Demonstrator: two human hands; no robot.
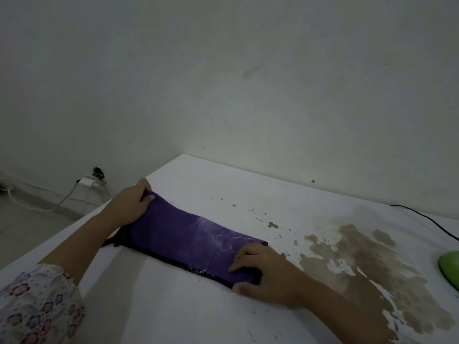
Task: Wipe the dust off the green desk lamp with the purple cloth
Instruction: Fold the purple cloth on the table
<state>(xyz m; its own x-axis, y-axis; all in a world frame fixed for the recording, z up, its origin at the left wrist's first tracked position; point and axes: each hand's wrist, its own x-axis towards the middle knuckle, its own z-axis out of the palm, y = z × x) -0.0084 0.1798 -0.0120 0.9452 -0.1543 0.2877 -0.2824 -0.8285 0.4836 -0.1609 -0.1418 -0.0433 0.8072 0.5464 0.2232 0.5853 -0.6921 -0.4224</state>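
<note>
The purple cloth (183, 238) lies folded into a long strip on the white table (223, 189), with a dark edge along its near side and pale dust marks near its right end. My left hand (129, 204) grips the cloth's far left end. My right hand (263, 271) pinches the near right end, thumb under the edge. Only a green rounded part of the desk lamp (450, 270) shows at the right frame edge, apart from both hands.
A large brown worn patch (367, 264) stains the table right of the cloth. A black cable (427, 219) runs along the table's far right. A wall socket with white plugs and cord (90, 181) sits low on the wall at left.
</note>
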